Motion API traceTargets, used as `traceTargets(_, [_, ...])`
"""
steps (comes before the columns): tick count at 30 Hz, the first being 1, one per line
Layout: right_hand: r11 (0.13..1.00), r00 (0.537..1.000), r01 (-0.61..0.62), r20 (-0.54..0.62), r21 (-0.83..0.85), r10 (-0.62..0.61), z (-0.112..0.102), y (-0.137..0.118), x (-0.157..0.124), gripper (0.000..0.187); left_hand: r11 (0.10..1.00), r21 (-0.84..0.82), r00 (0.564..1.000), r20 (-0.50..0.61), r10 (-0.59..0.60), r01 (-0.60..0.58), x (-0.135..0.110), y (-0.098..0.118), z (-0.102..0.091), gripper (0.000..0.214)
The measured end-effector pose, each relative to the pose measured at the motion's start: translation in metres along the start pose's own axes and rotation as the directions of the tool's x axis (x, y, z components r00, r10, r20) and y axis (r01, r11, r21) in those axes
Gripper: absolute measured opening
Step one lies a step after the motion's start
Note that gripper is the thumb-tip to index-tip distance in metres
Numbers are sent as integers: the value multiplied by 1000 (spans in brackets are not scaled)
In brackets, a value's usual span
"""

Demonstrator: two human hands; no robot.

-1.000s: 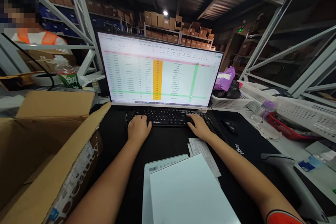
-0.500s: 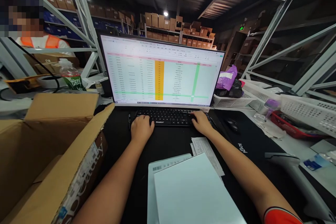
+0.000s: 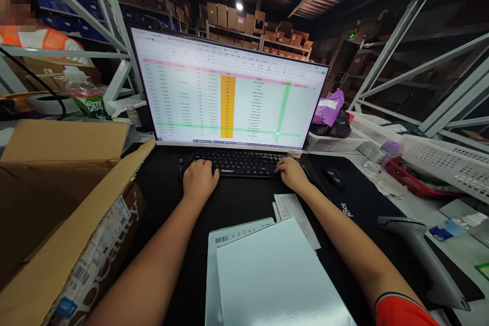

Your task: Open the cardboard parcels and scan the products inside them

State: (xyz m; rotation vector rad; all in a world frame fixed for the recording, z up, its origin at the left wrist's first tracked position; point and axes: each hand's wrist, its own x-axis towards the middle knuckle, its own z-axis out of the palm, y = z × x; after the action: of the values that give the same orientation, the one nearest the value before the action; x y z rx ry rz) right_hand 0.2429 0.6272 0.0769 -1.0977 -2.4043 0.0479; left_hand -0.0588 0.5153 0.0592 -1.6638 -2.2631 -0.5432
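Both my hands rest on a black keyboard [image 3: 244, 163] below the monitor [image 3: 183, 97], which shows a spreadsheet with an orange column and green highlights. My left hand [image 3: 200, 181] lies over the left end of the keys, fingers apart and curved, holding nothing. At the right end, my right hand [image 3: 294, 175] has its fingertips on the keys near the number pad, with nothing in it. Between my forearms lies a pale, glossy flat box [image 3: 275, 275] on another pale flat item [image 3: 212, 265] with a barcode. Printed paper slips [image 3: 296, 216] lie just beyond them.
A cardboard box [image 3: 69, 229] with raised flaps stands at the left, near my left forearm. To the right are a black mouse [image 3: 332, 177], a grey handheld scanner [image 3: 424, 249] and white baskets [image 3: 439, 160]. Behind the desk at the far left is a person in an orange vest [image 3: 53, 39].
My view has tilted slightly, so most things sit a little higher and further left. Both hands stay on the keyboard; the right fingers have shifted slightly on the keys.
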Motion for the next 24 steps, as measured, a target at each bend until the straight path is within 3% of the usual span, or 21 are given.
traceTargets(7, [997, 998, -62, -31, -54, 60, 2, 5, 0, 34, 1000, -2, 1000, -20, 19, -19, -1, 1, -1, 32])
traceTargets(10, [999, 999, -30, -14, -33, 29, 5, 4, 3, 35, 999, -2, 998, -35, 43, -43, -2, 2, -2, 32])
traceTargets(15, [997, 996, 76, 44, 19, -77, 19, -11, 15, 54, 992, -11, 991, -39, 125, -125, -2, 9, -2, 30])
traceTargets(19, [998, 996, 56, 70, 15, -57, 29, -21, 26, 50, 985, -15, 985, -34, 169, -170, -3, 15, 0, 30])
traceTargets(24, [999, 999, 48, 6, 26, -48, 24, -19, 26, 46, 985, -15, 985, -22, 173, -173, -3, 16, 0, 30])
